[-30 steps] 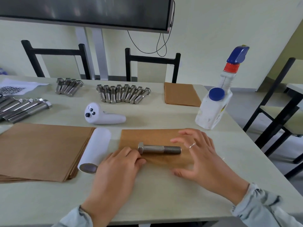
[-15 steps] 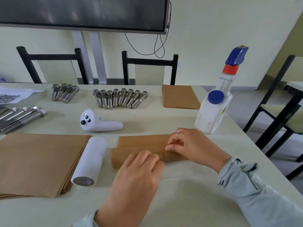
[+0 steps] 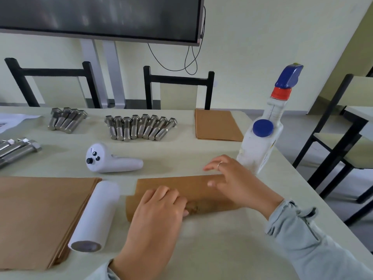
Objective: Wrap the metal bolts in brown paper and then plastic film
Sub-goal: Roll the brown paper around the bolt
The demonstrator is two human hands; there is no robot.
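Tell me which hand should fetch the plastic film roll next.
Left. The left hand lies beside the white film roll; the right hand is on the far side, pressing the rolled brown paper.

bolt hidden inside folded brown paper (image 3: 181, 190); left-edge long bolts (image 3: 18, 148) and printed sheet (image 3: 12, 122) cut off; right hand (image 3: 234, 178) fingertips motion-blurred

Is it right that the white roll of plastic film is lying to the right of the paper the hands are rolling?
Not quite. In the head view the white roll of plastic film lies to the left of the paper being rolled, between it and the stack of brown sheets.
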